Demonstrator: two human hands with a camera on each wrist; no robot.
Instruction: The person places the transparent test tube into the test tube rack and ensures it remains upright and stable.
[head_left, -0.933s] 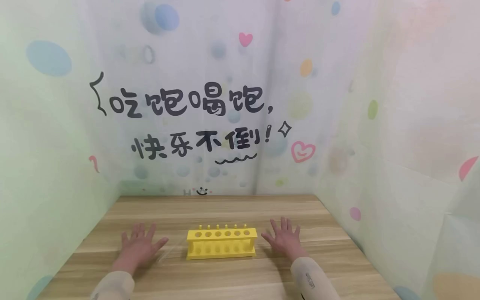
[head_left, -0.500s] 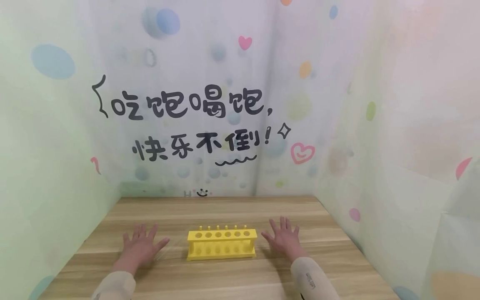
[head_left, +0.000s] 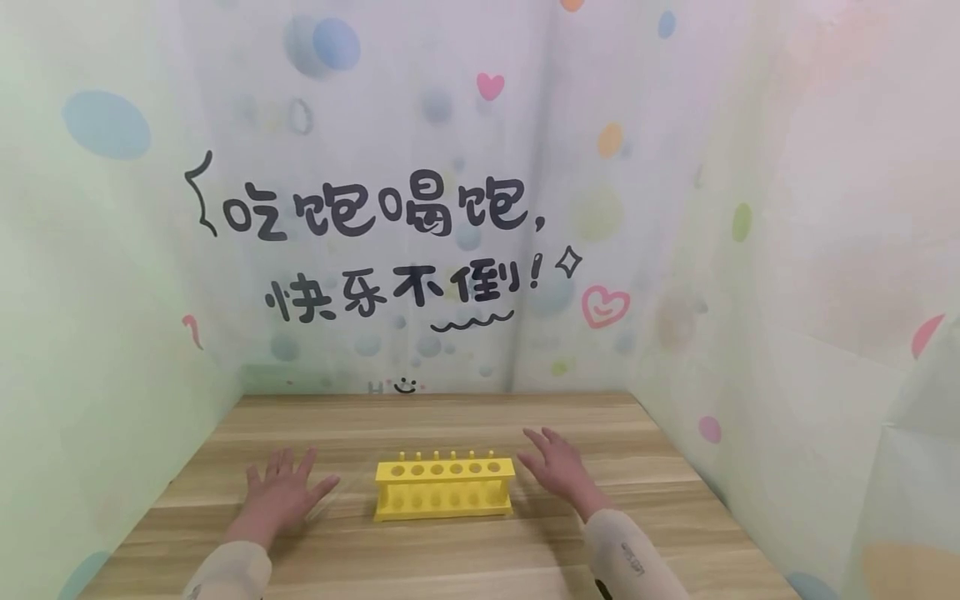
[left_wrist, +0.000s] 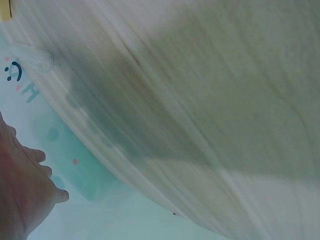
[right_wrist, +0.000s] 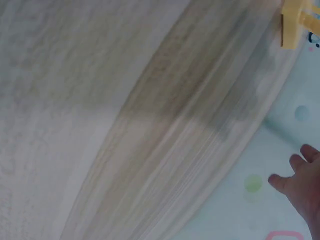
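Observation:
A yellow test tube rack (head_left: 444, 490) stands upright on the table, with a row of round holes and several short pegs along its back. To its left my left hand (head_left: 276, 496) is held low with fingers spread, holding nothing. Right of the rack, my right hand (head_left: 558, 468) has its fingers stretched toward the rack's right end and grips nothing. A clear, round-ended tube (left_wrist: 39, 60) lies on the table in the left wrist view. The right wrist view catches the rack's end (right_wrist: 290, 30) at its upper right corner, with my right fingers below it.
The wood-grain table (head_left: 442, 558) reaches back to a white wall (head_left: 405, 350) with dark lettering and coloured dots. Similar walls close in the left side (head_left: 97, 275) and the right side (head_left: 810, 400).
My right hand has turned and shifted slightly forward and left, closer to the rack's end. The left hand and the rack stay in place.

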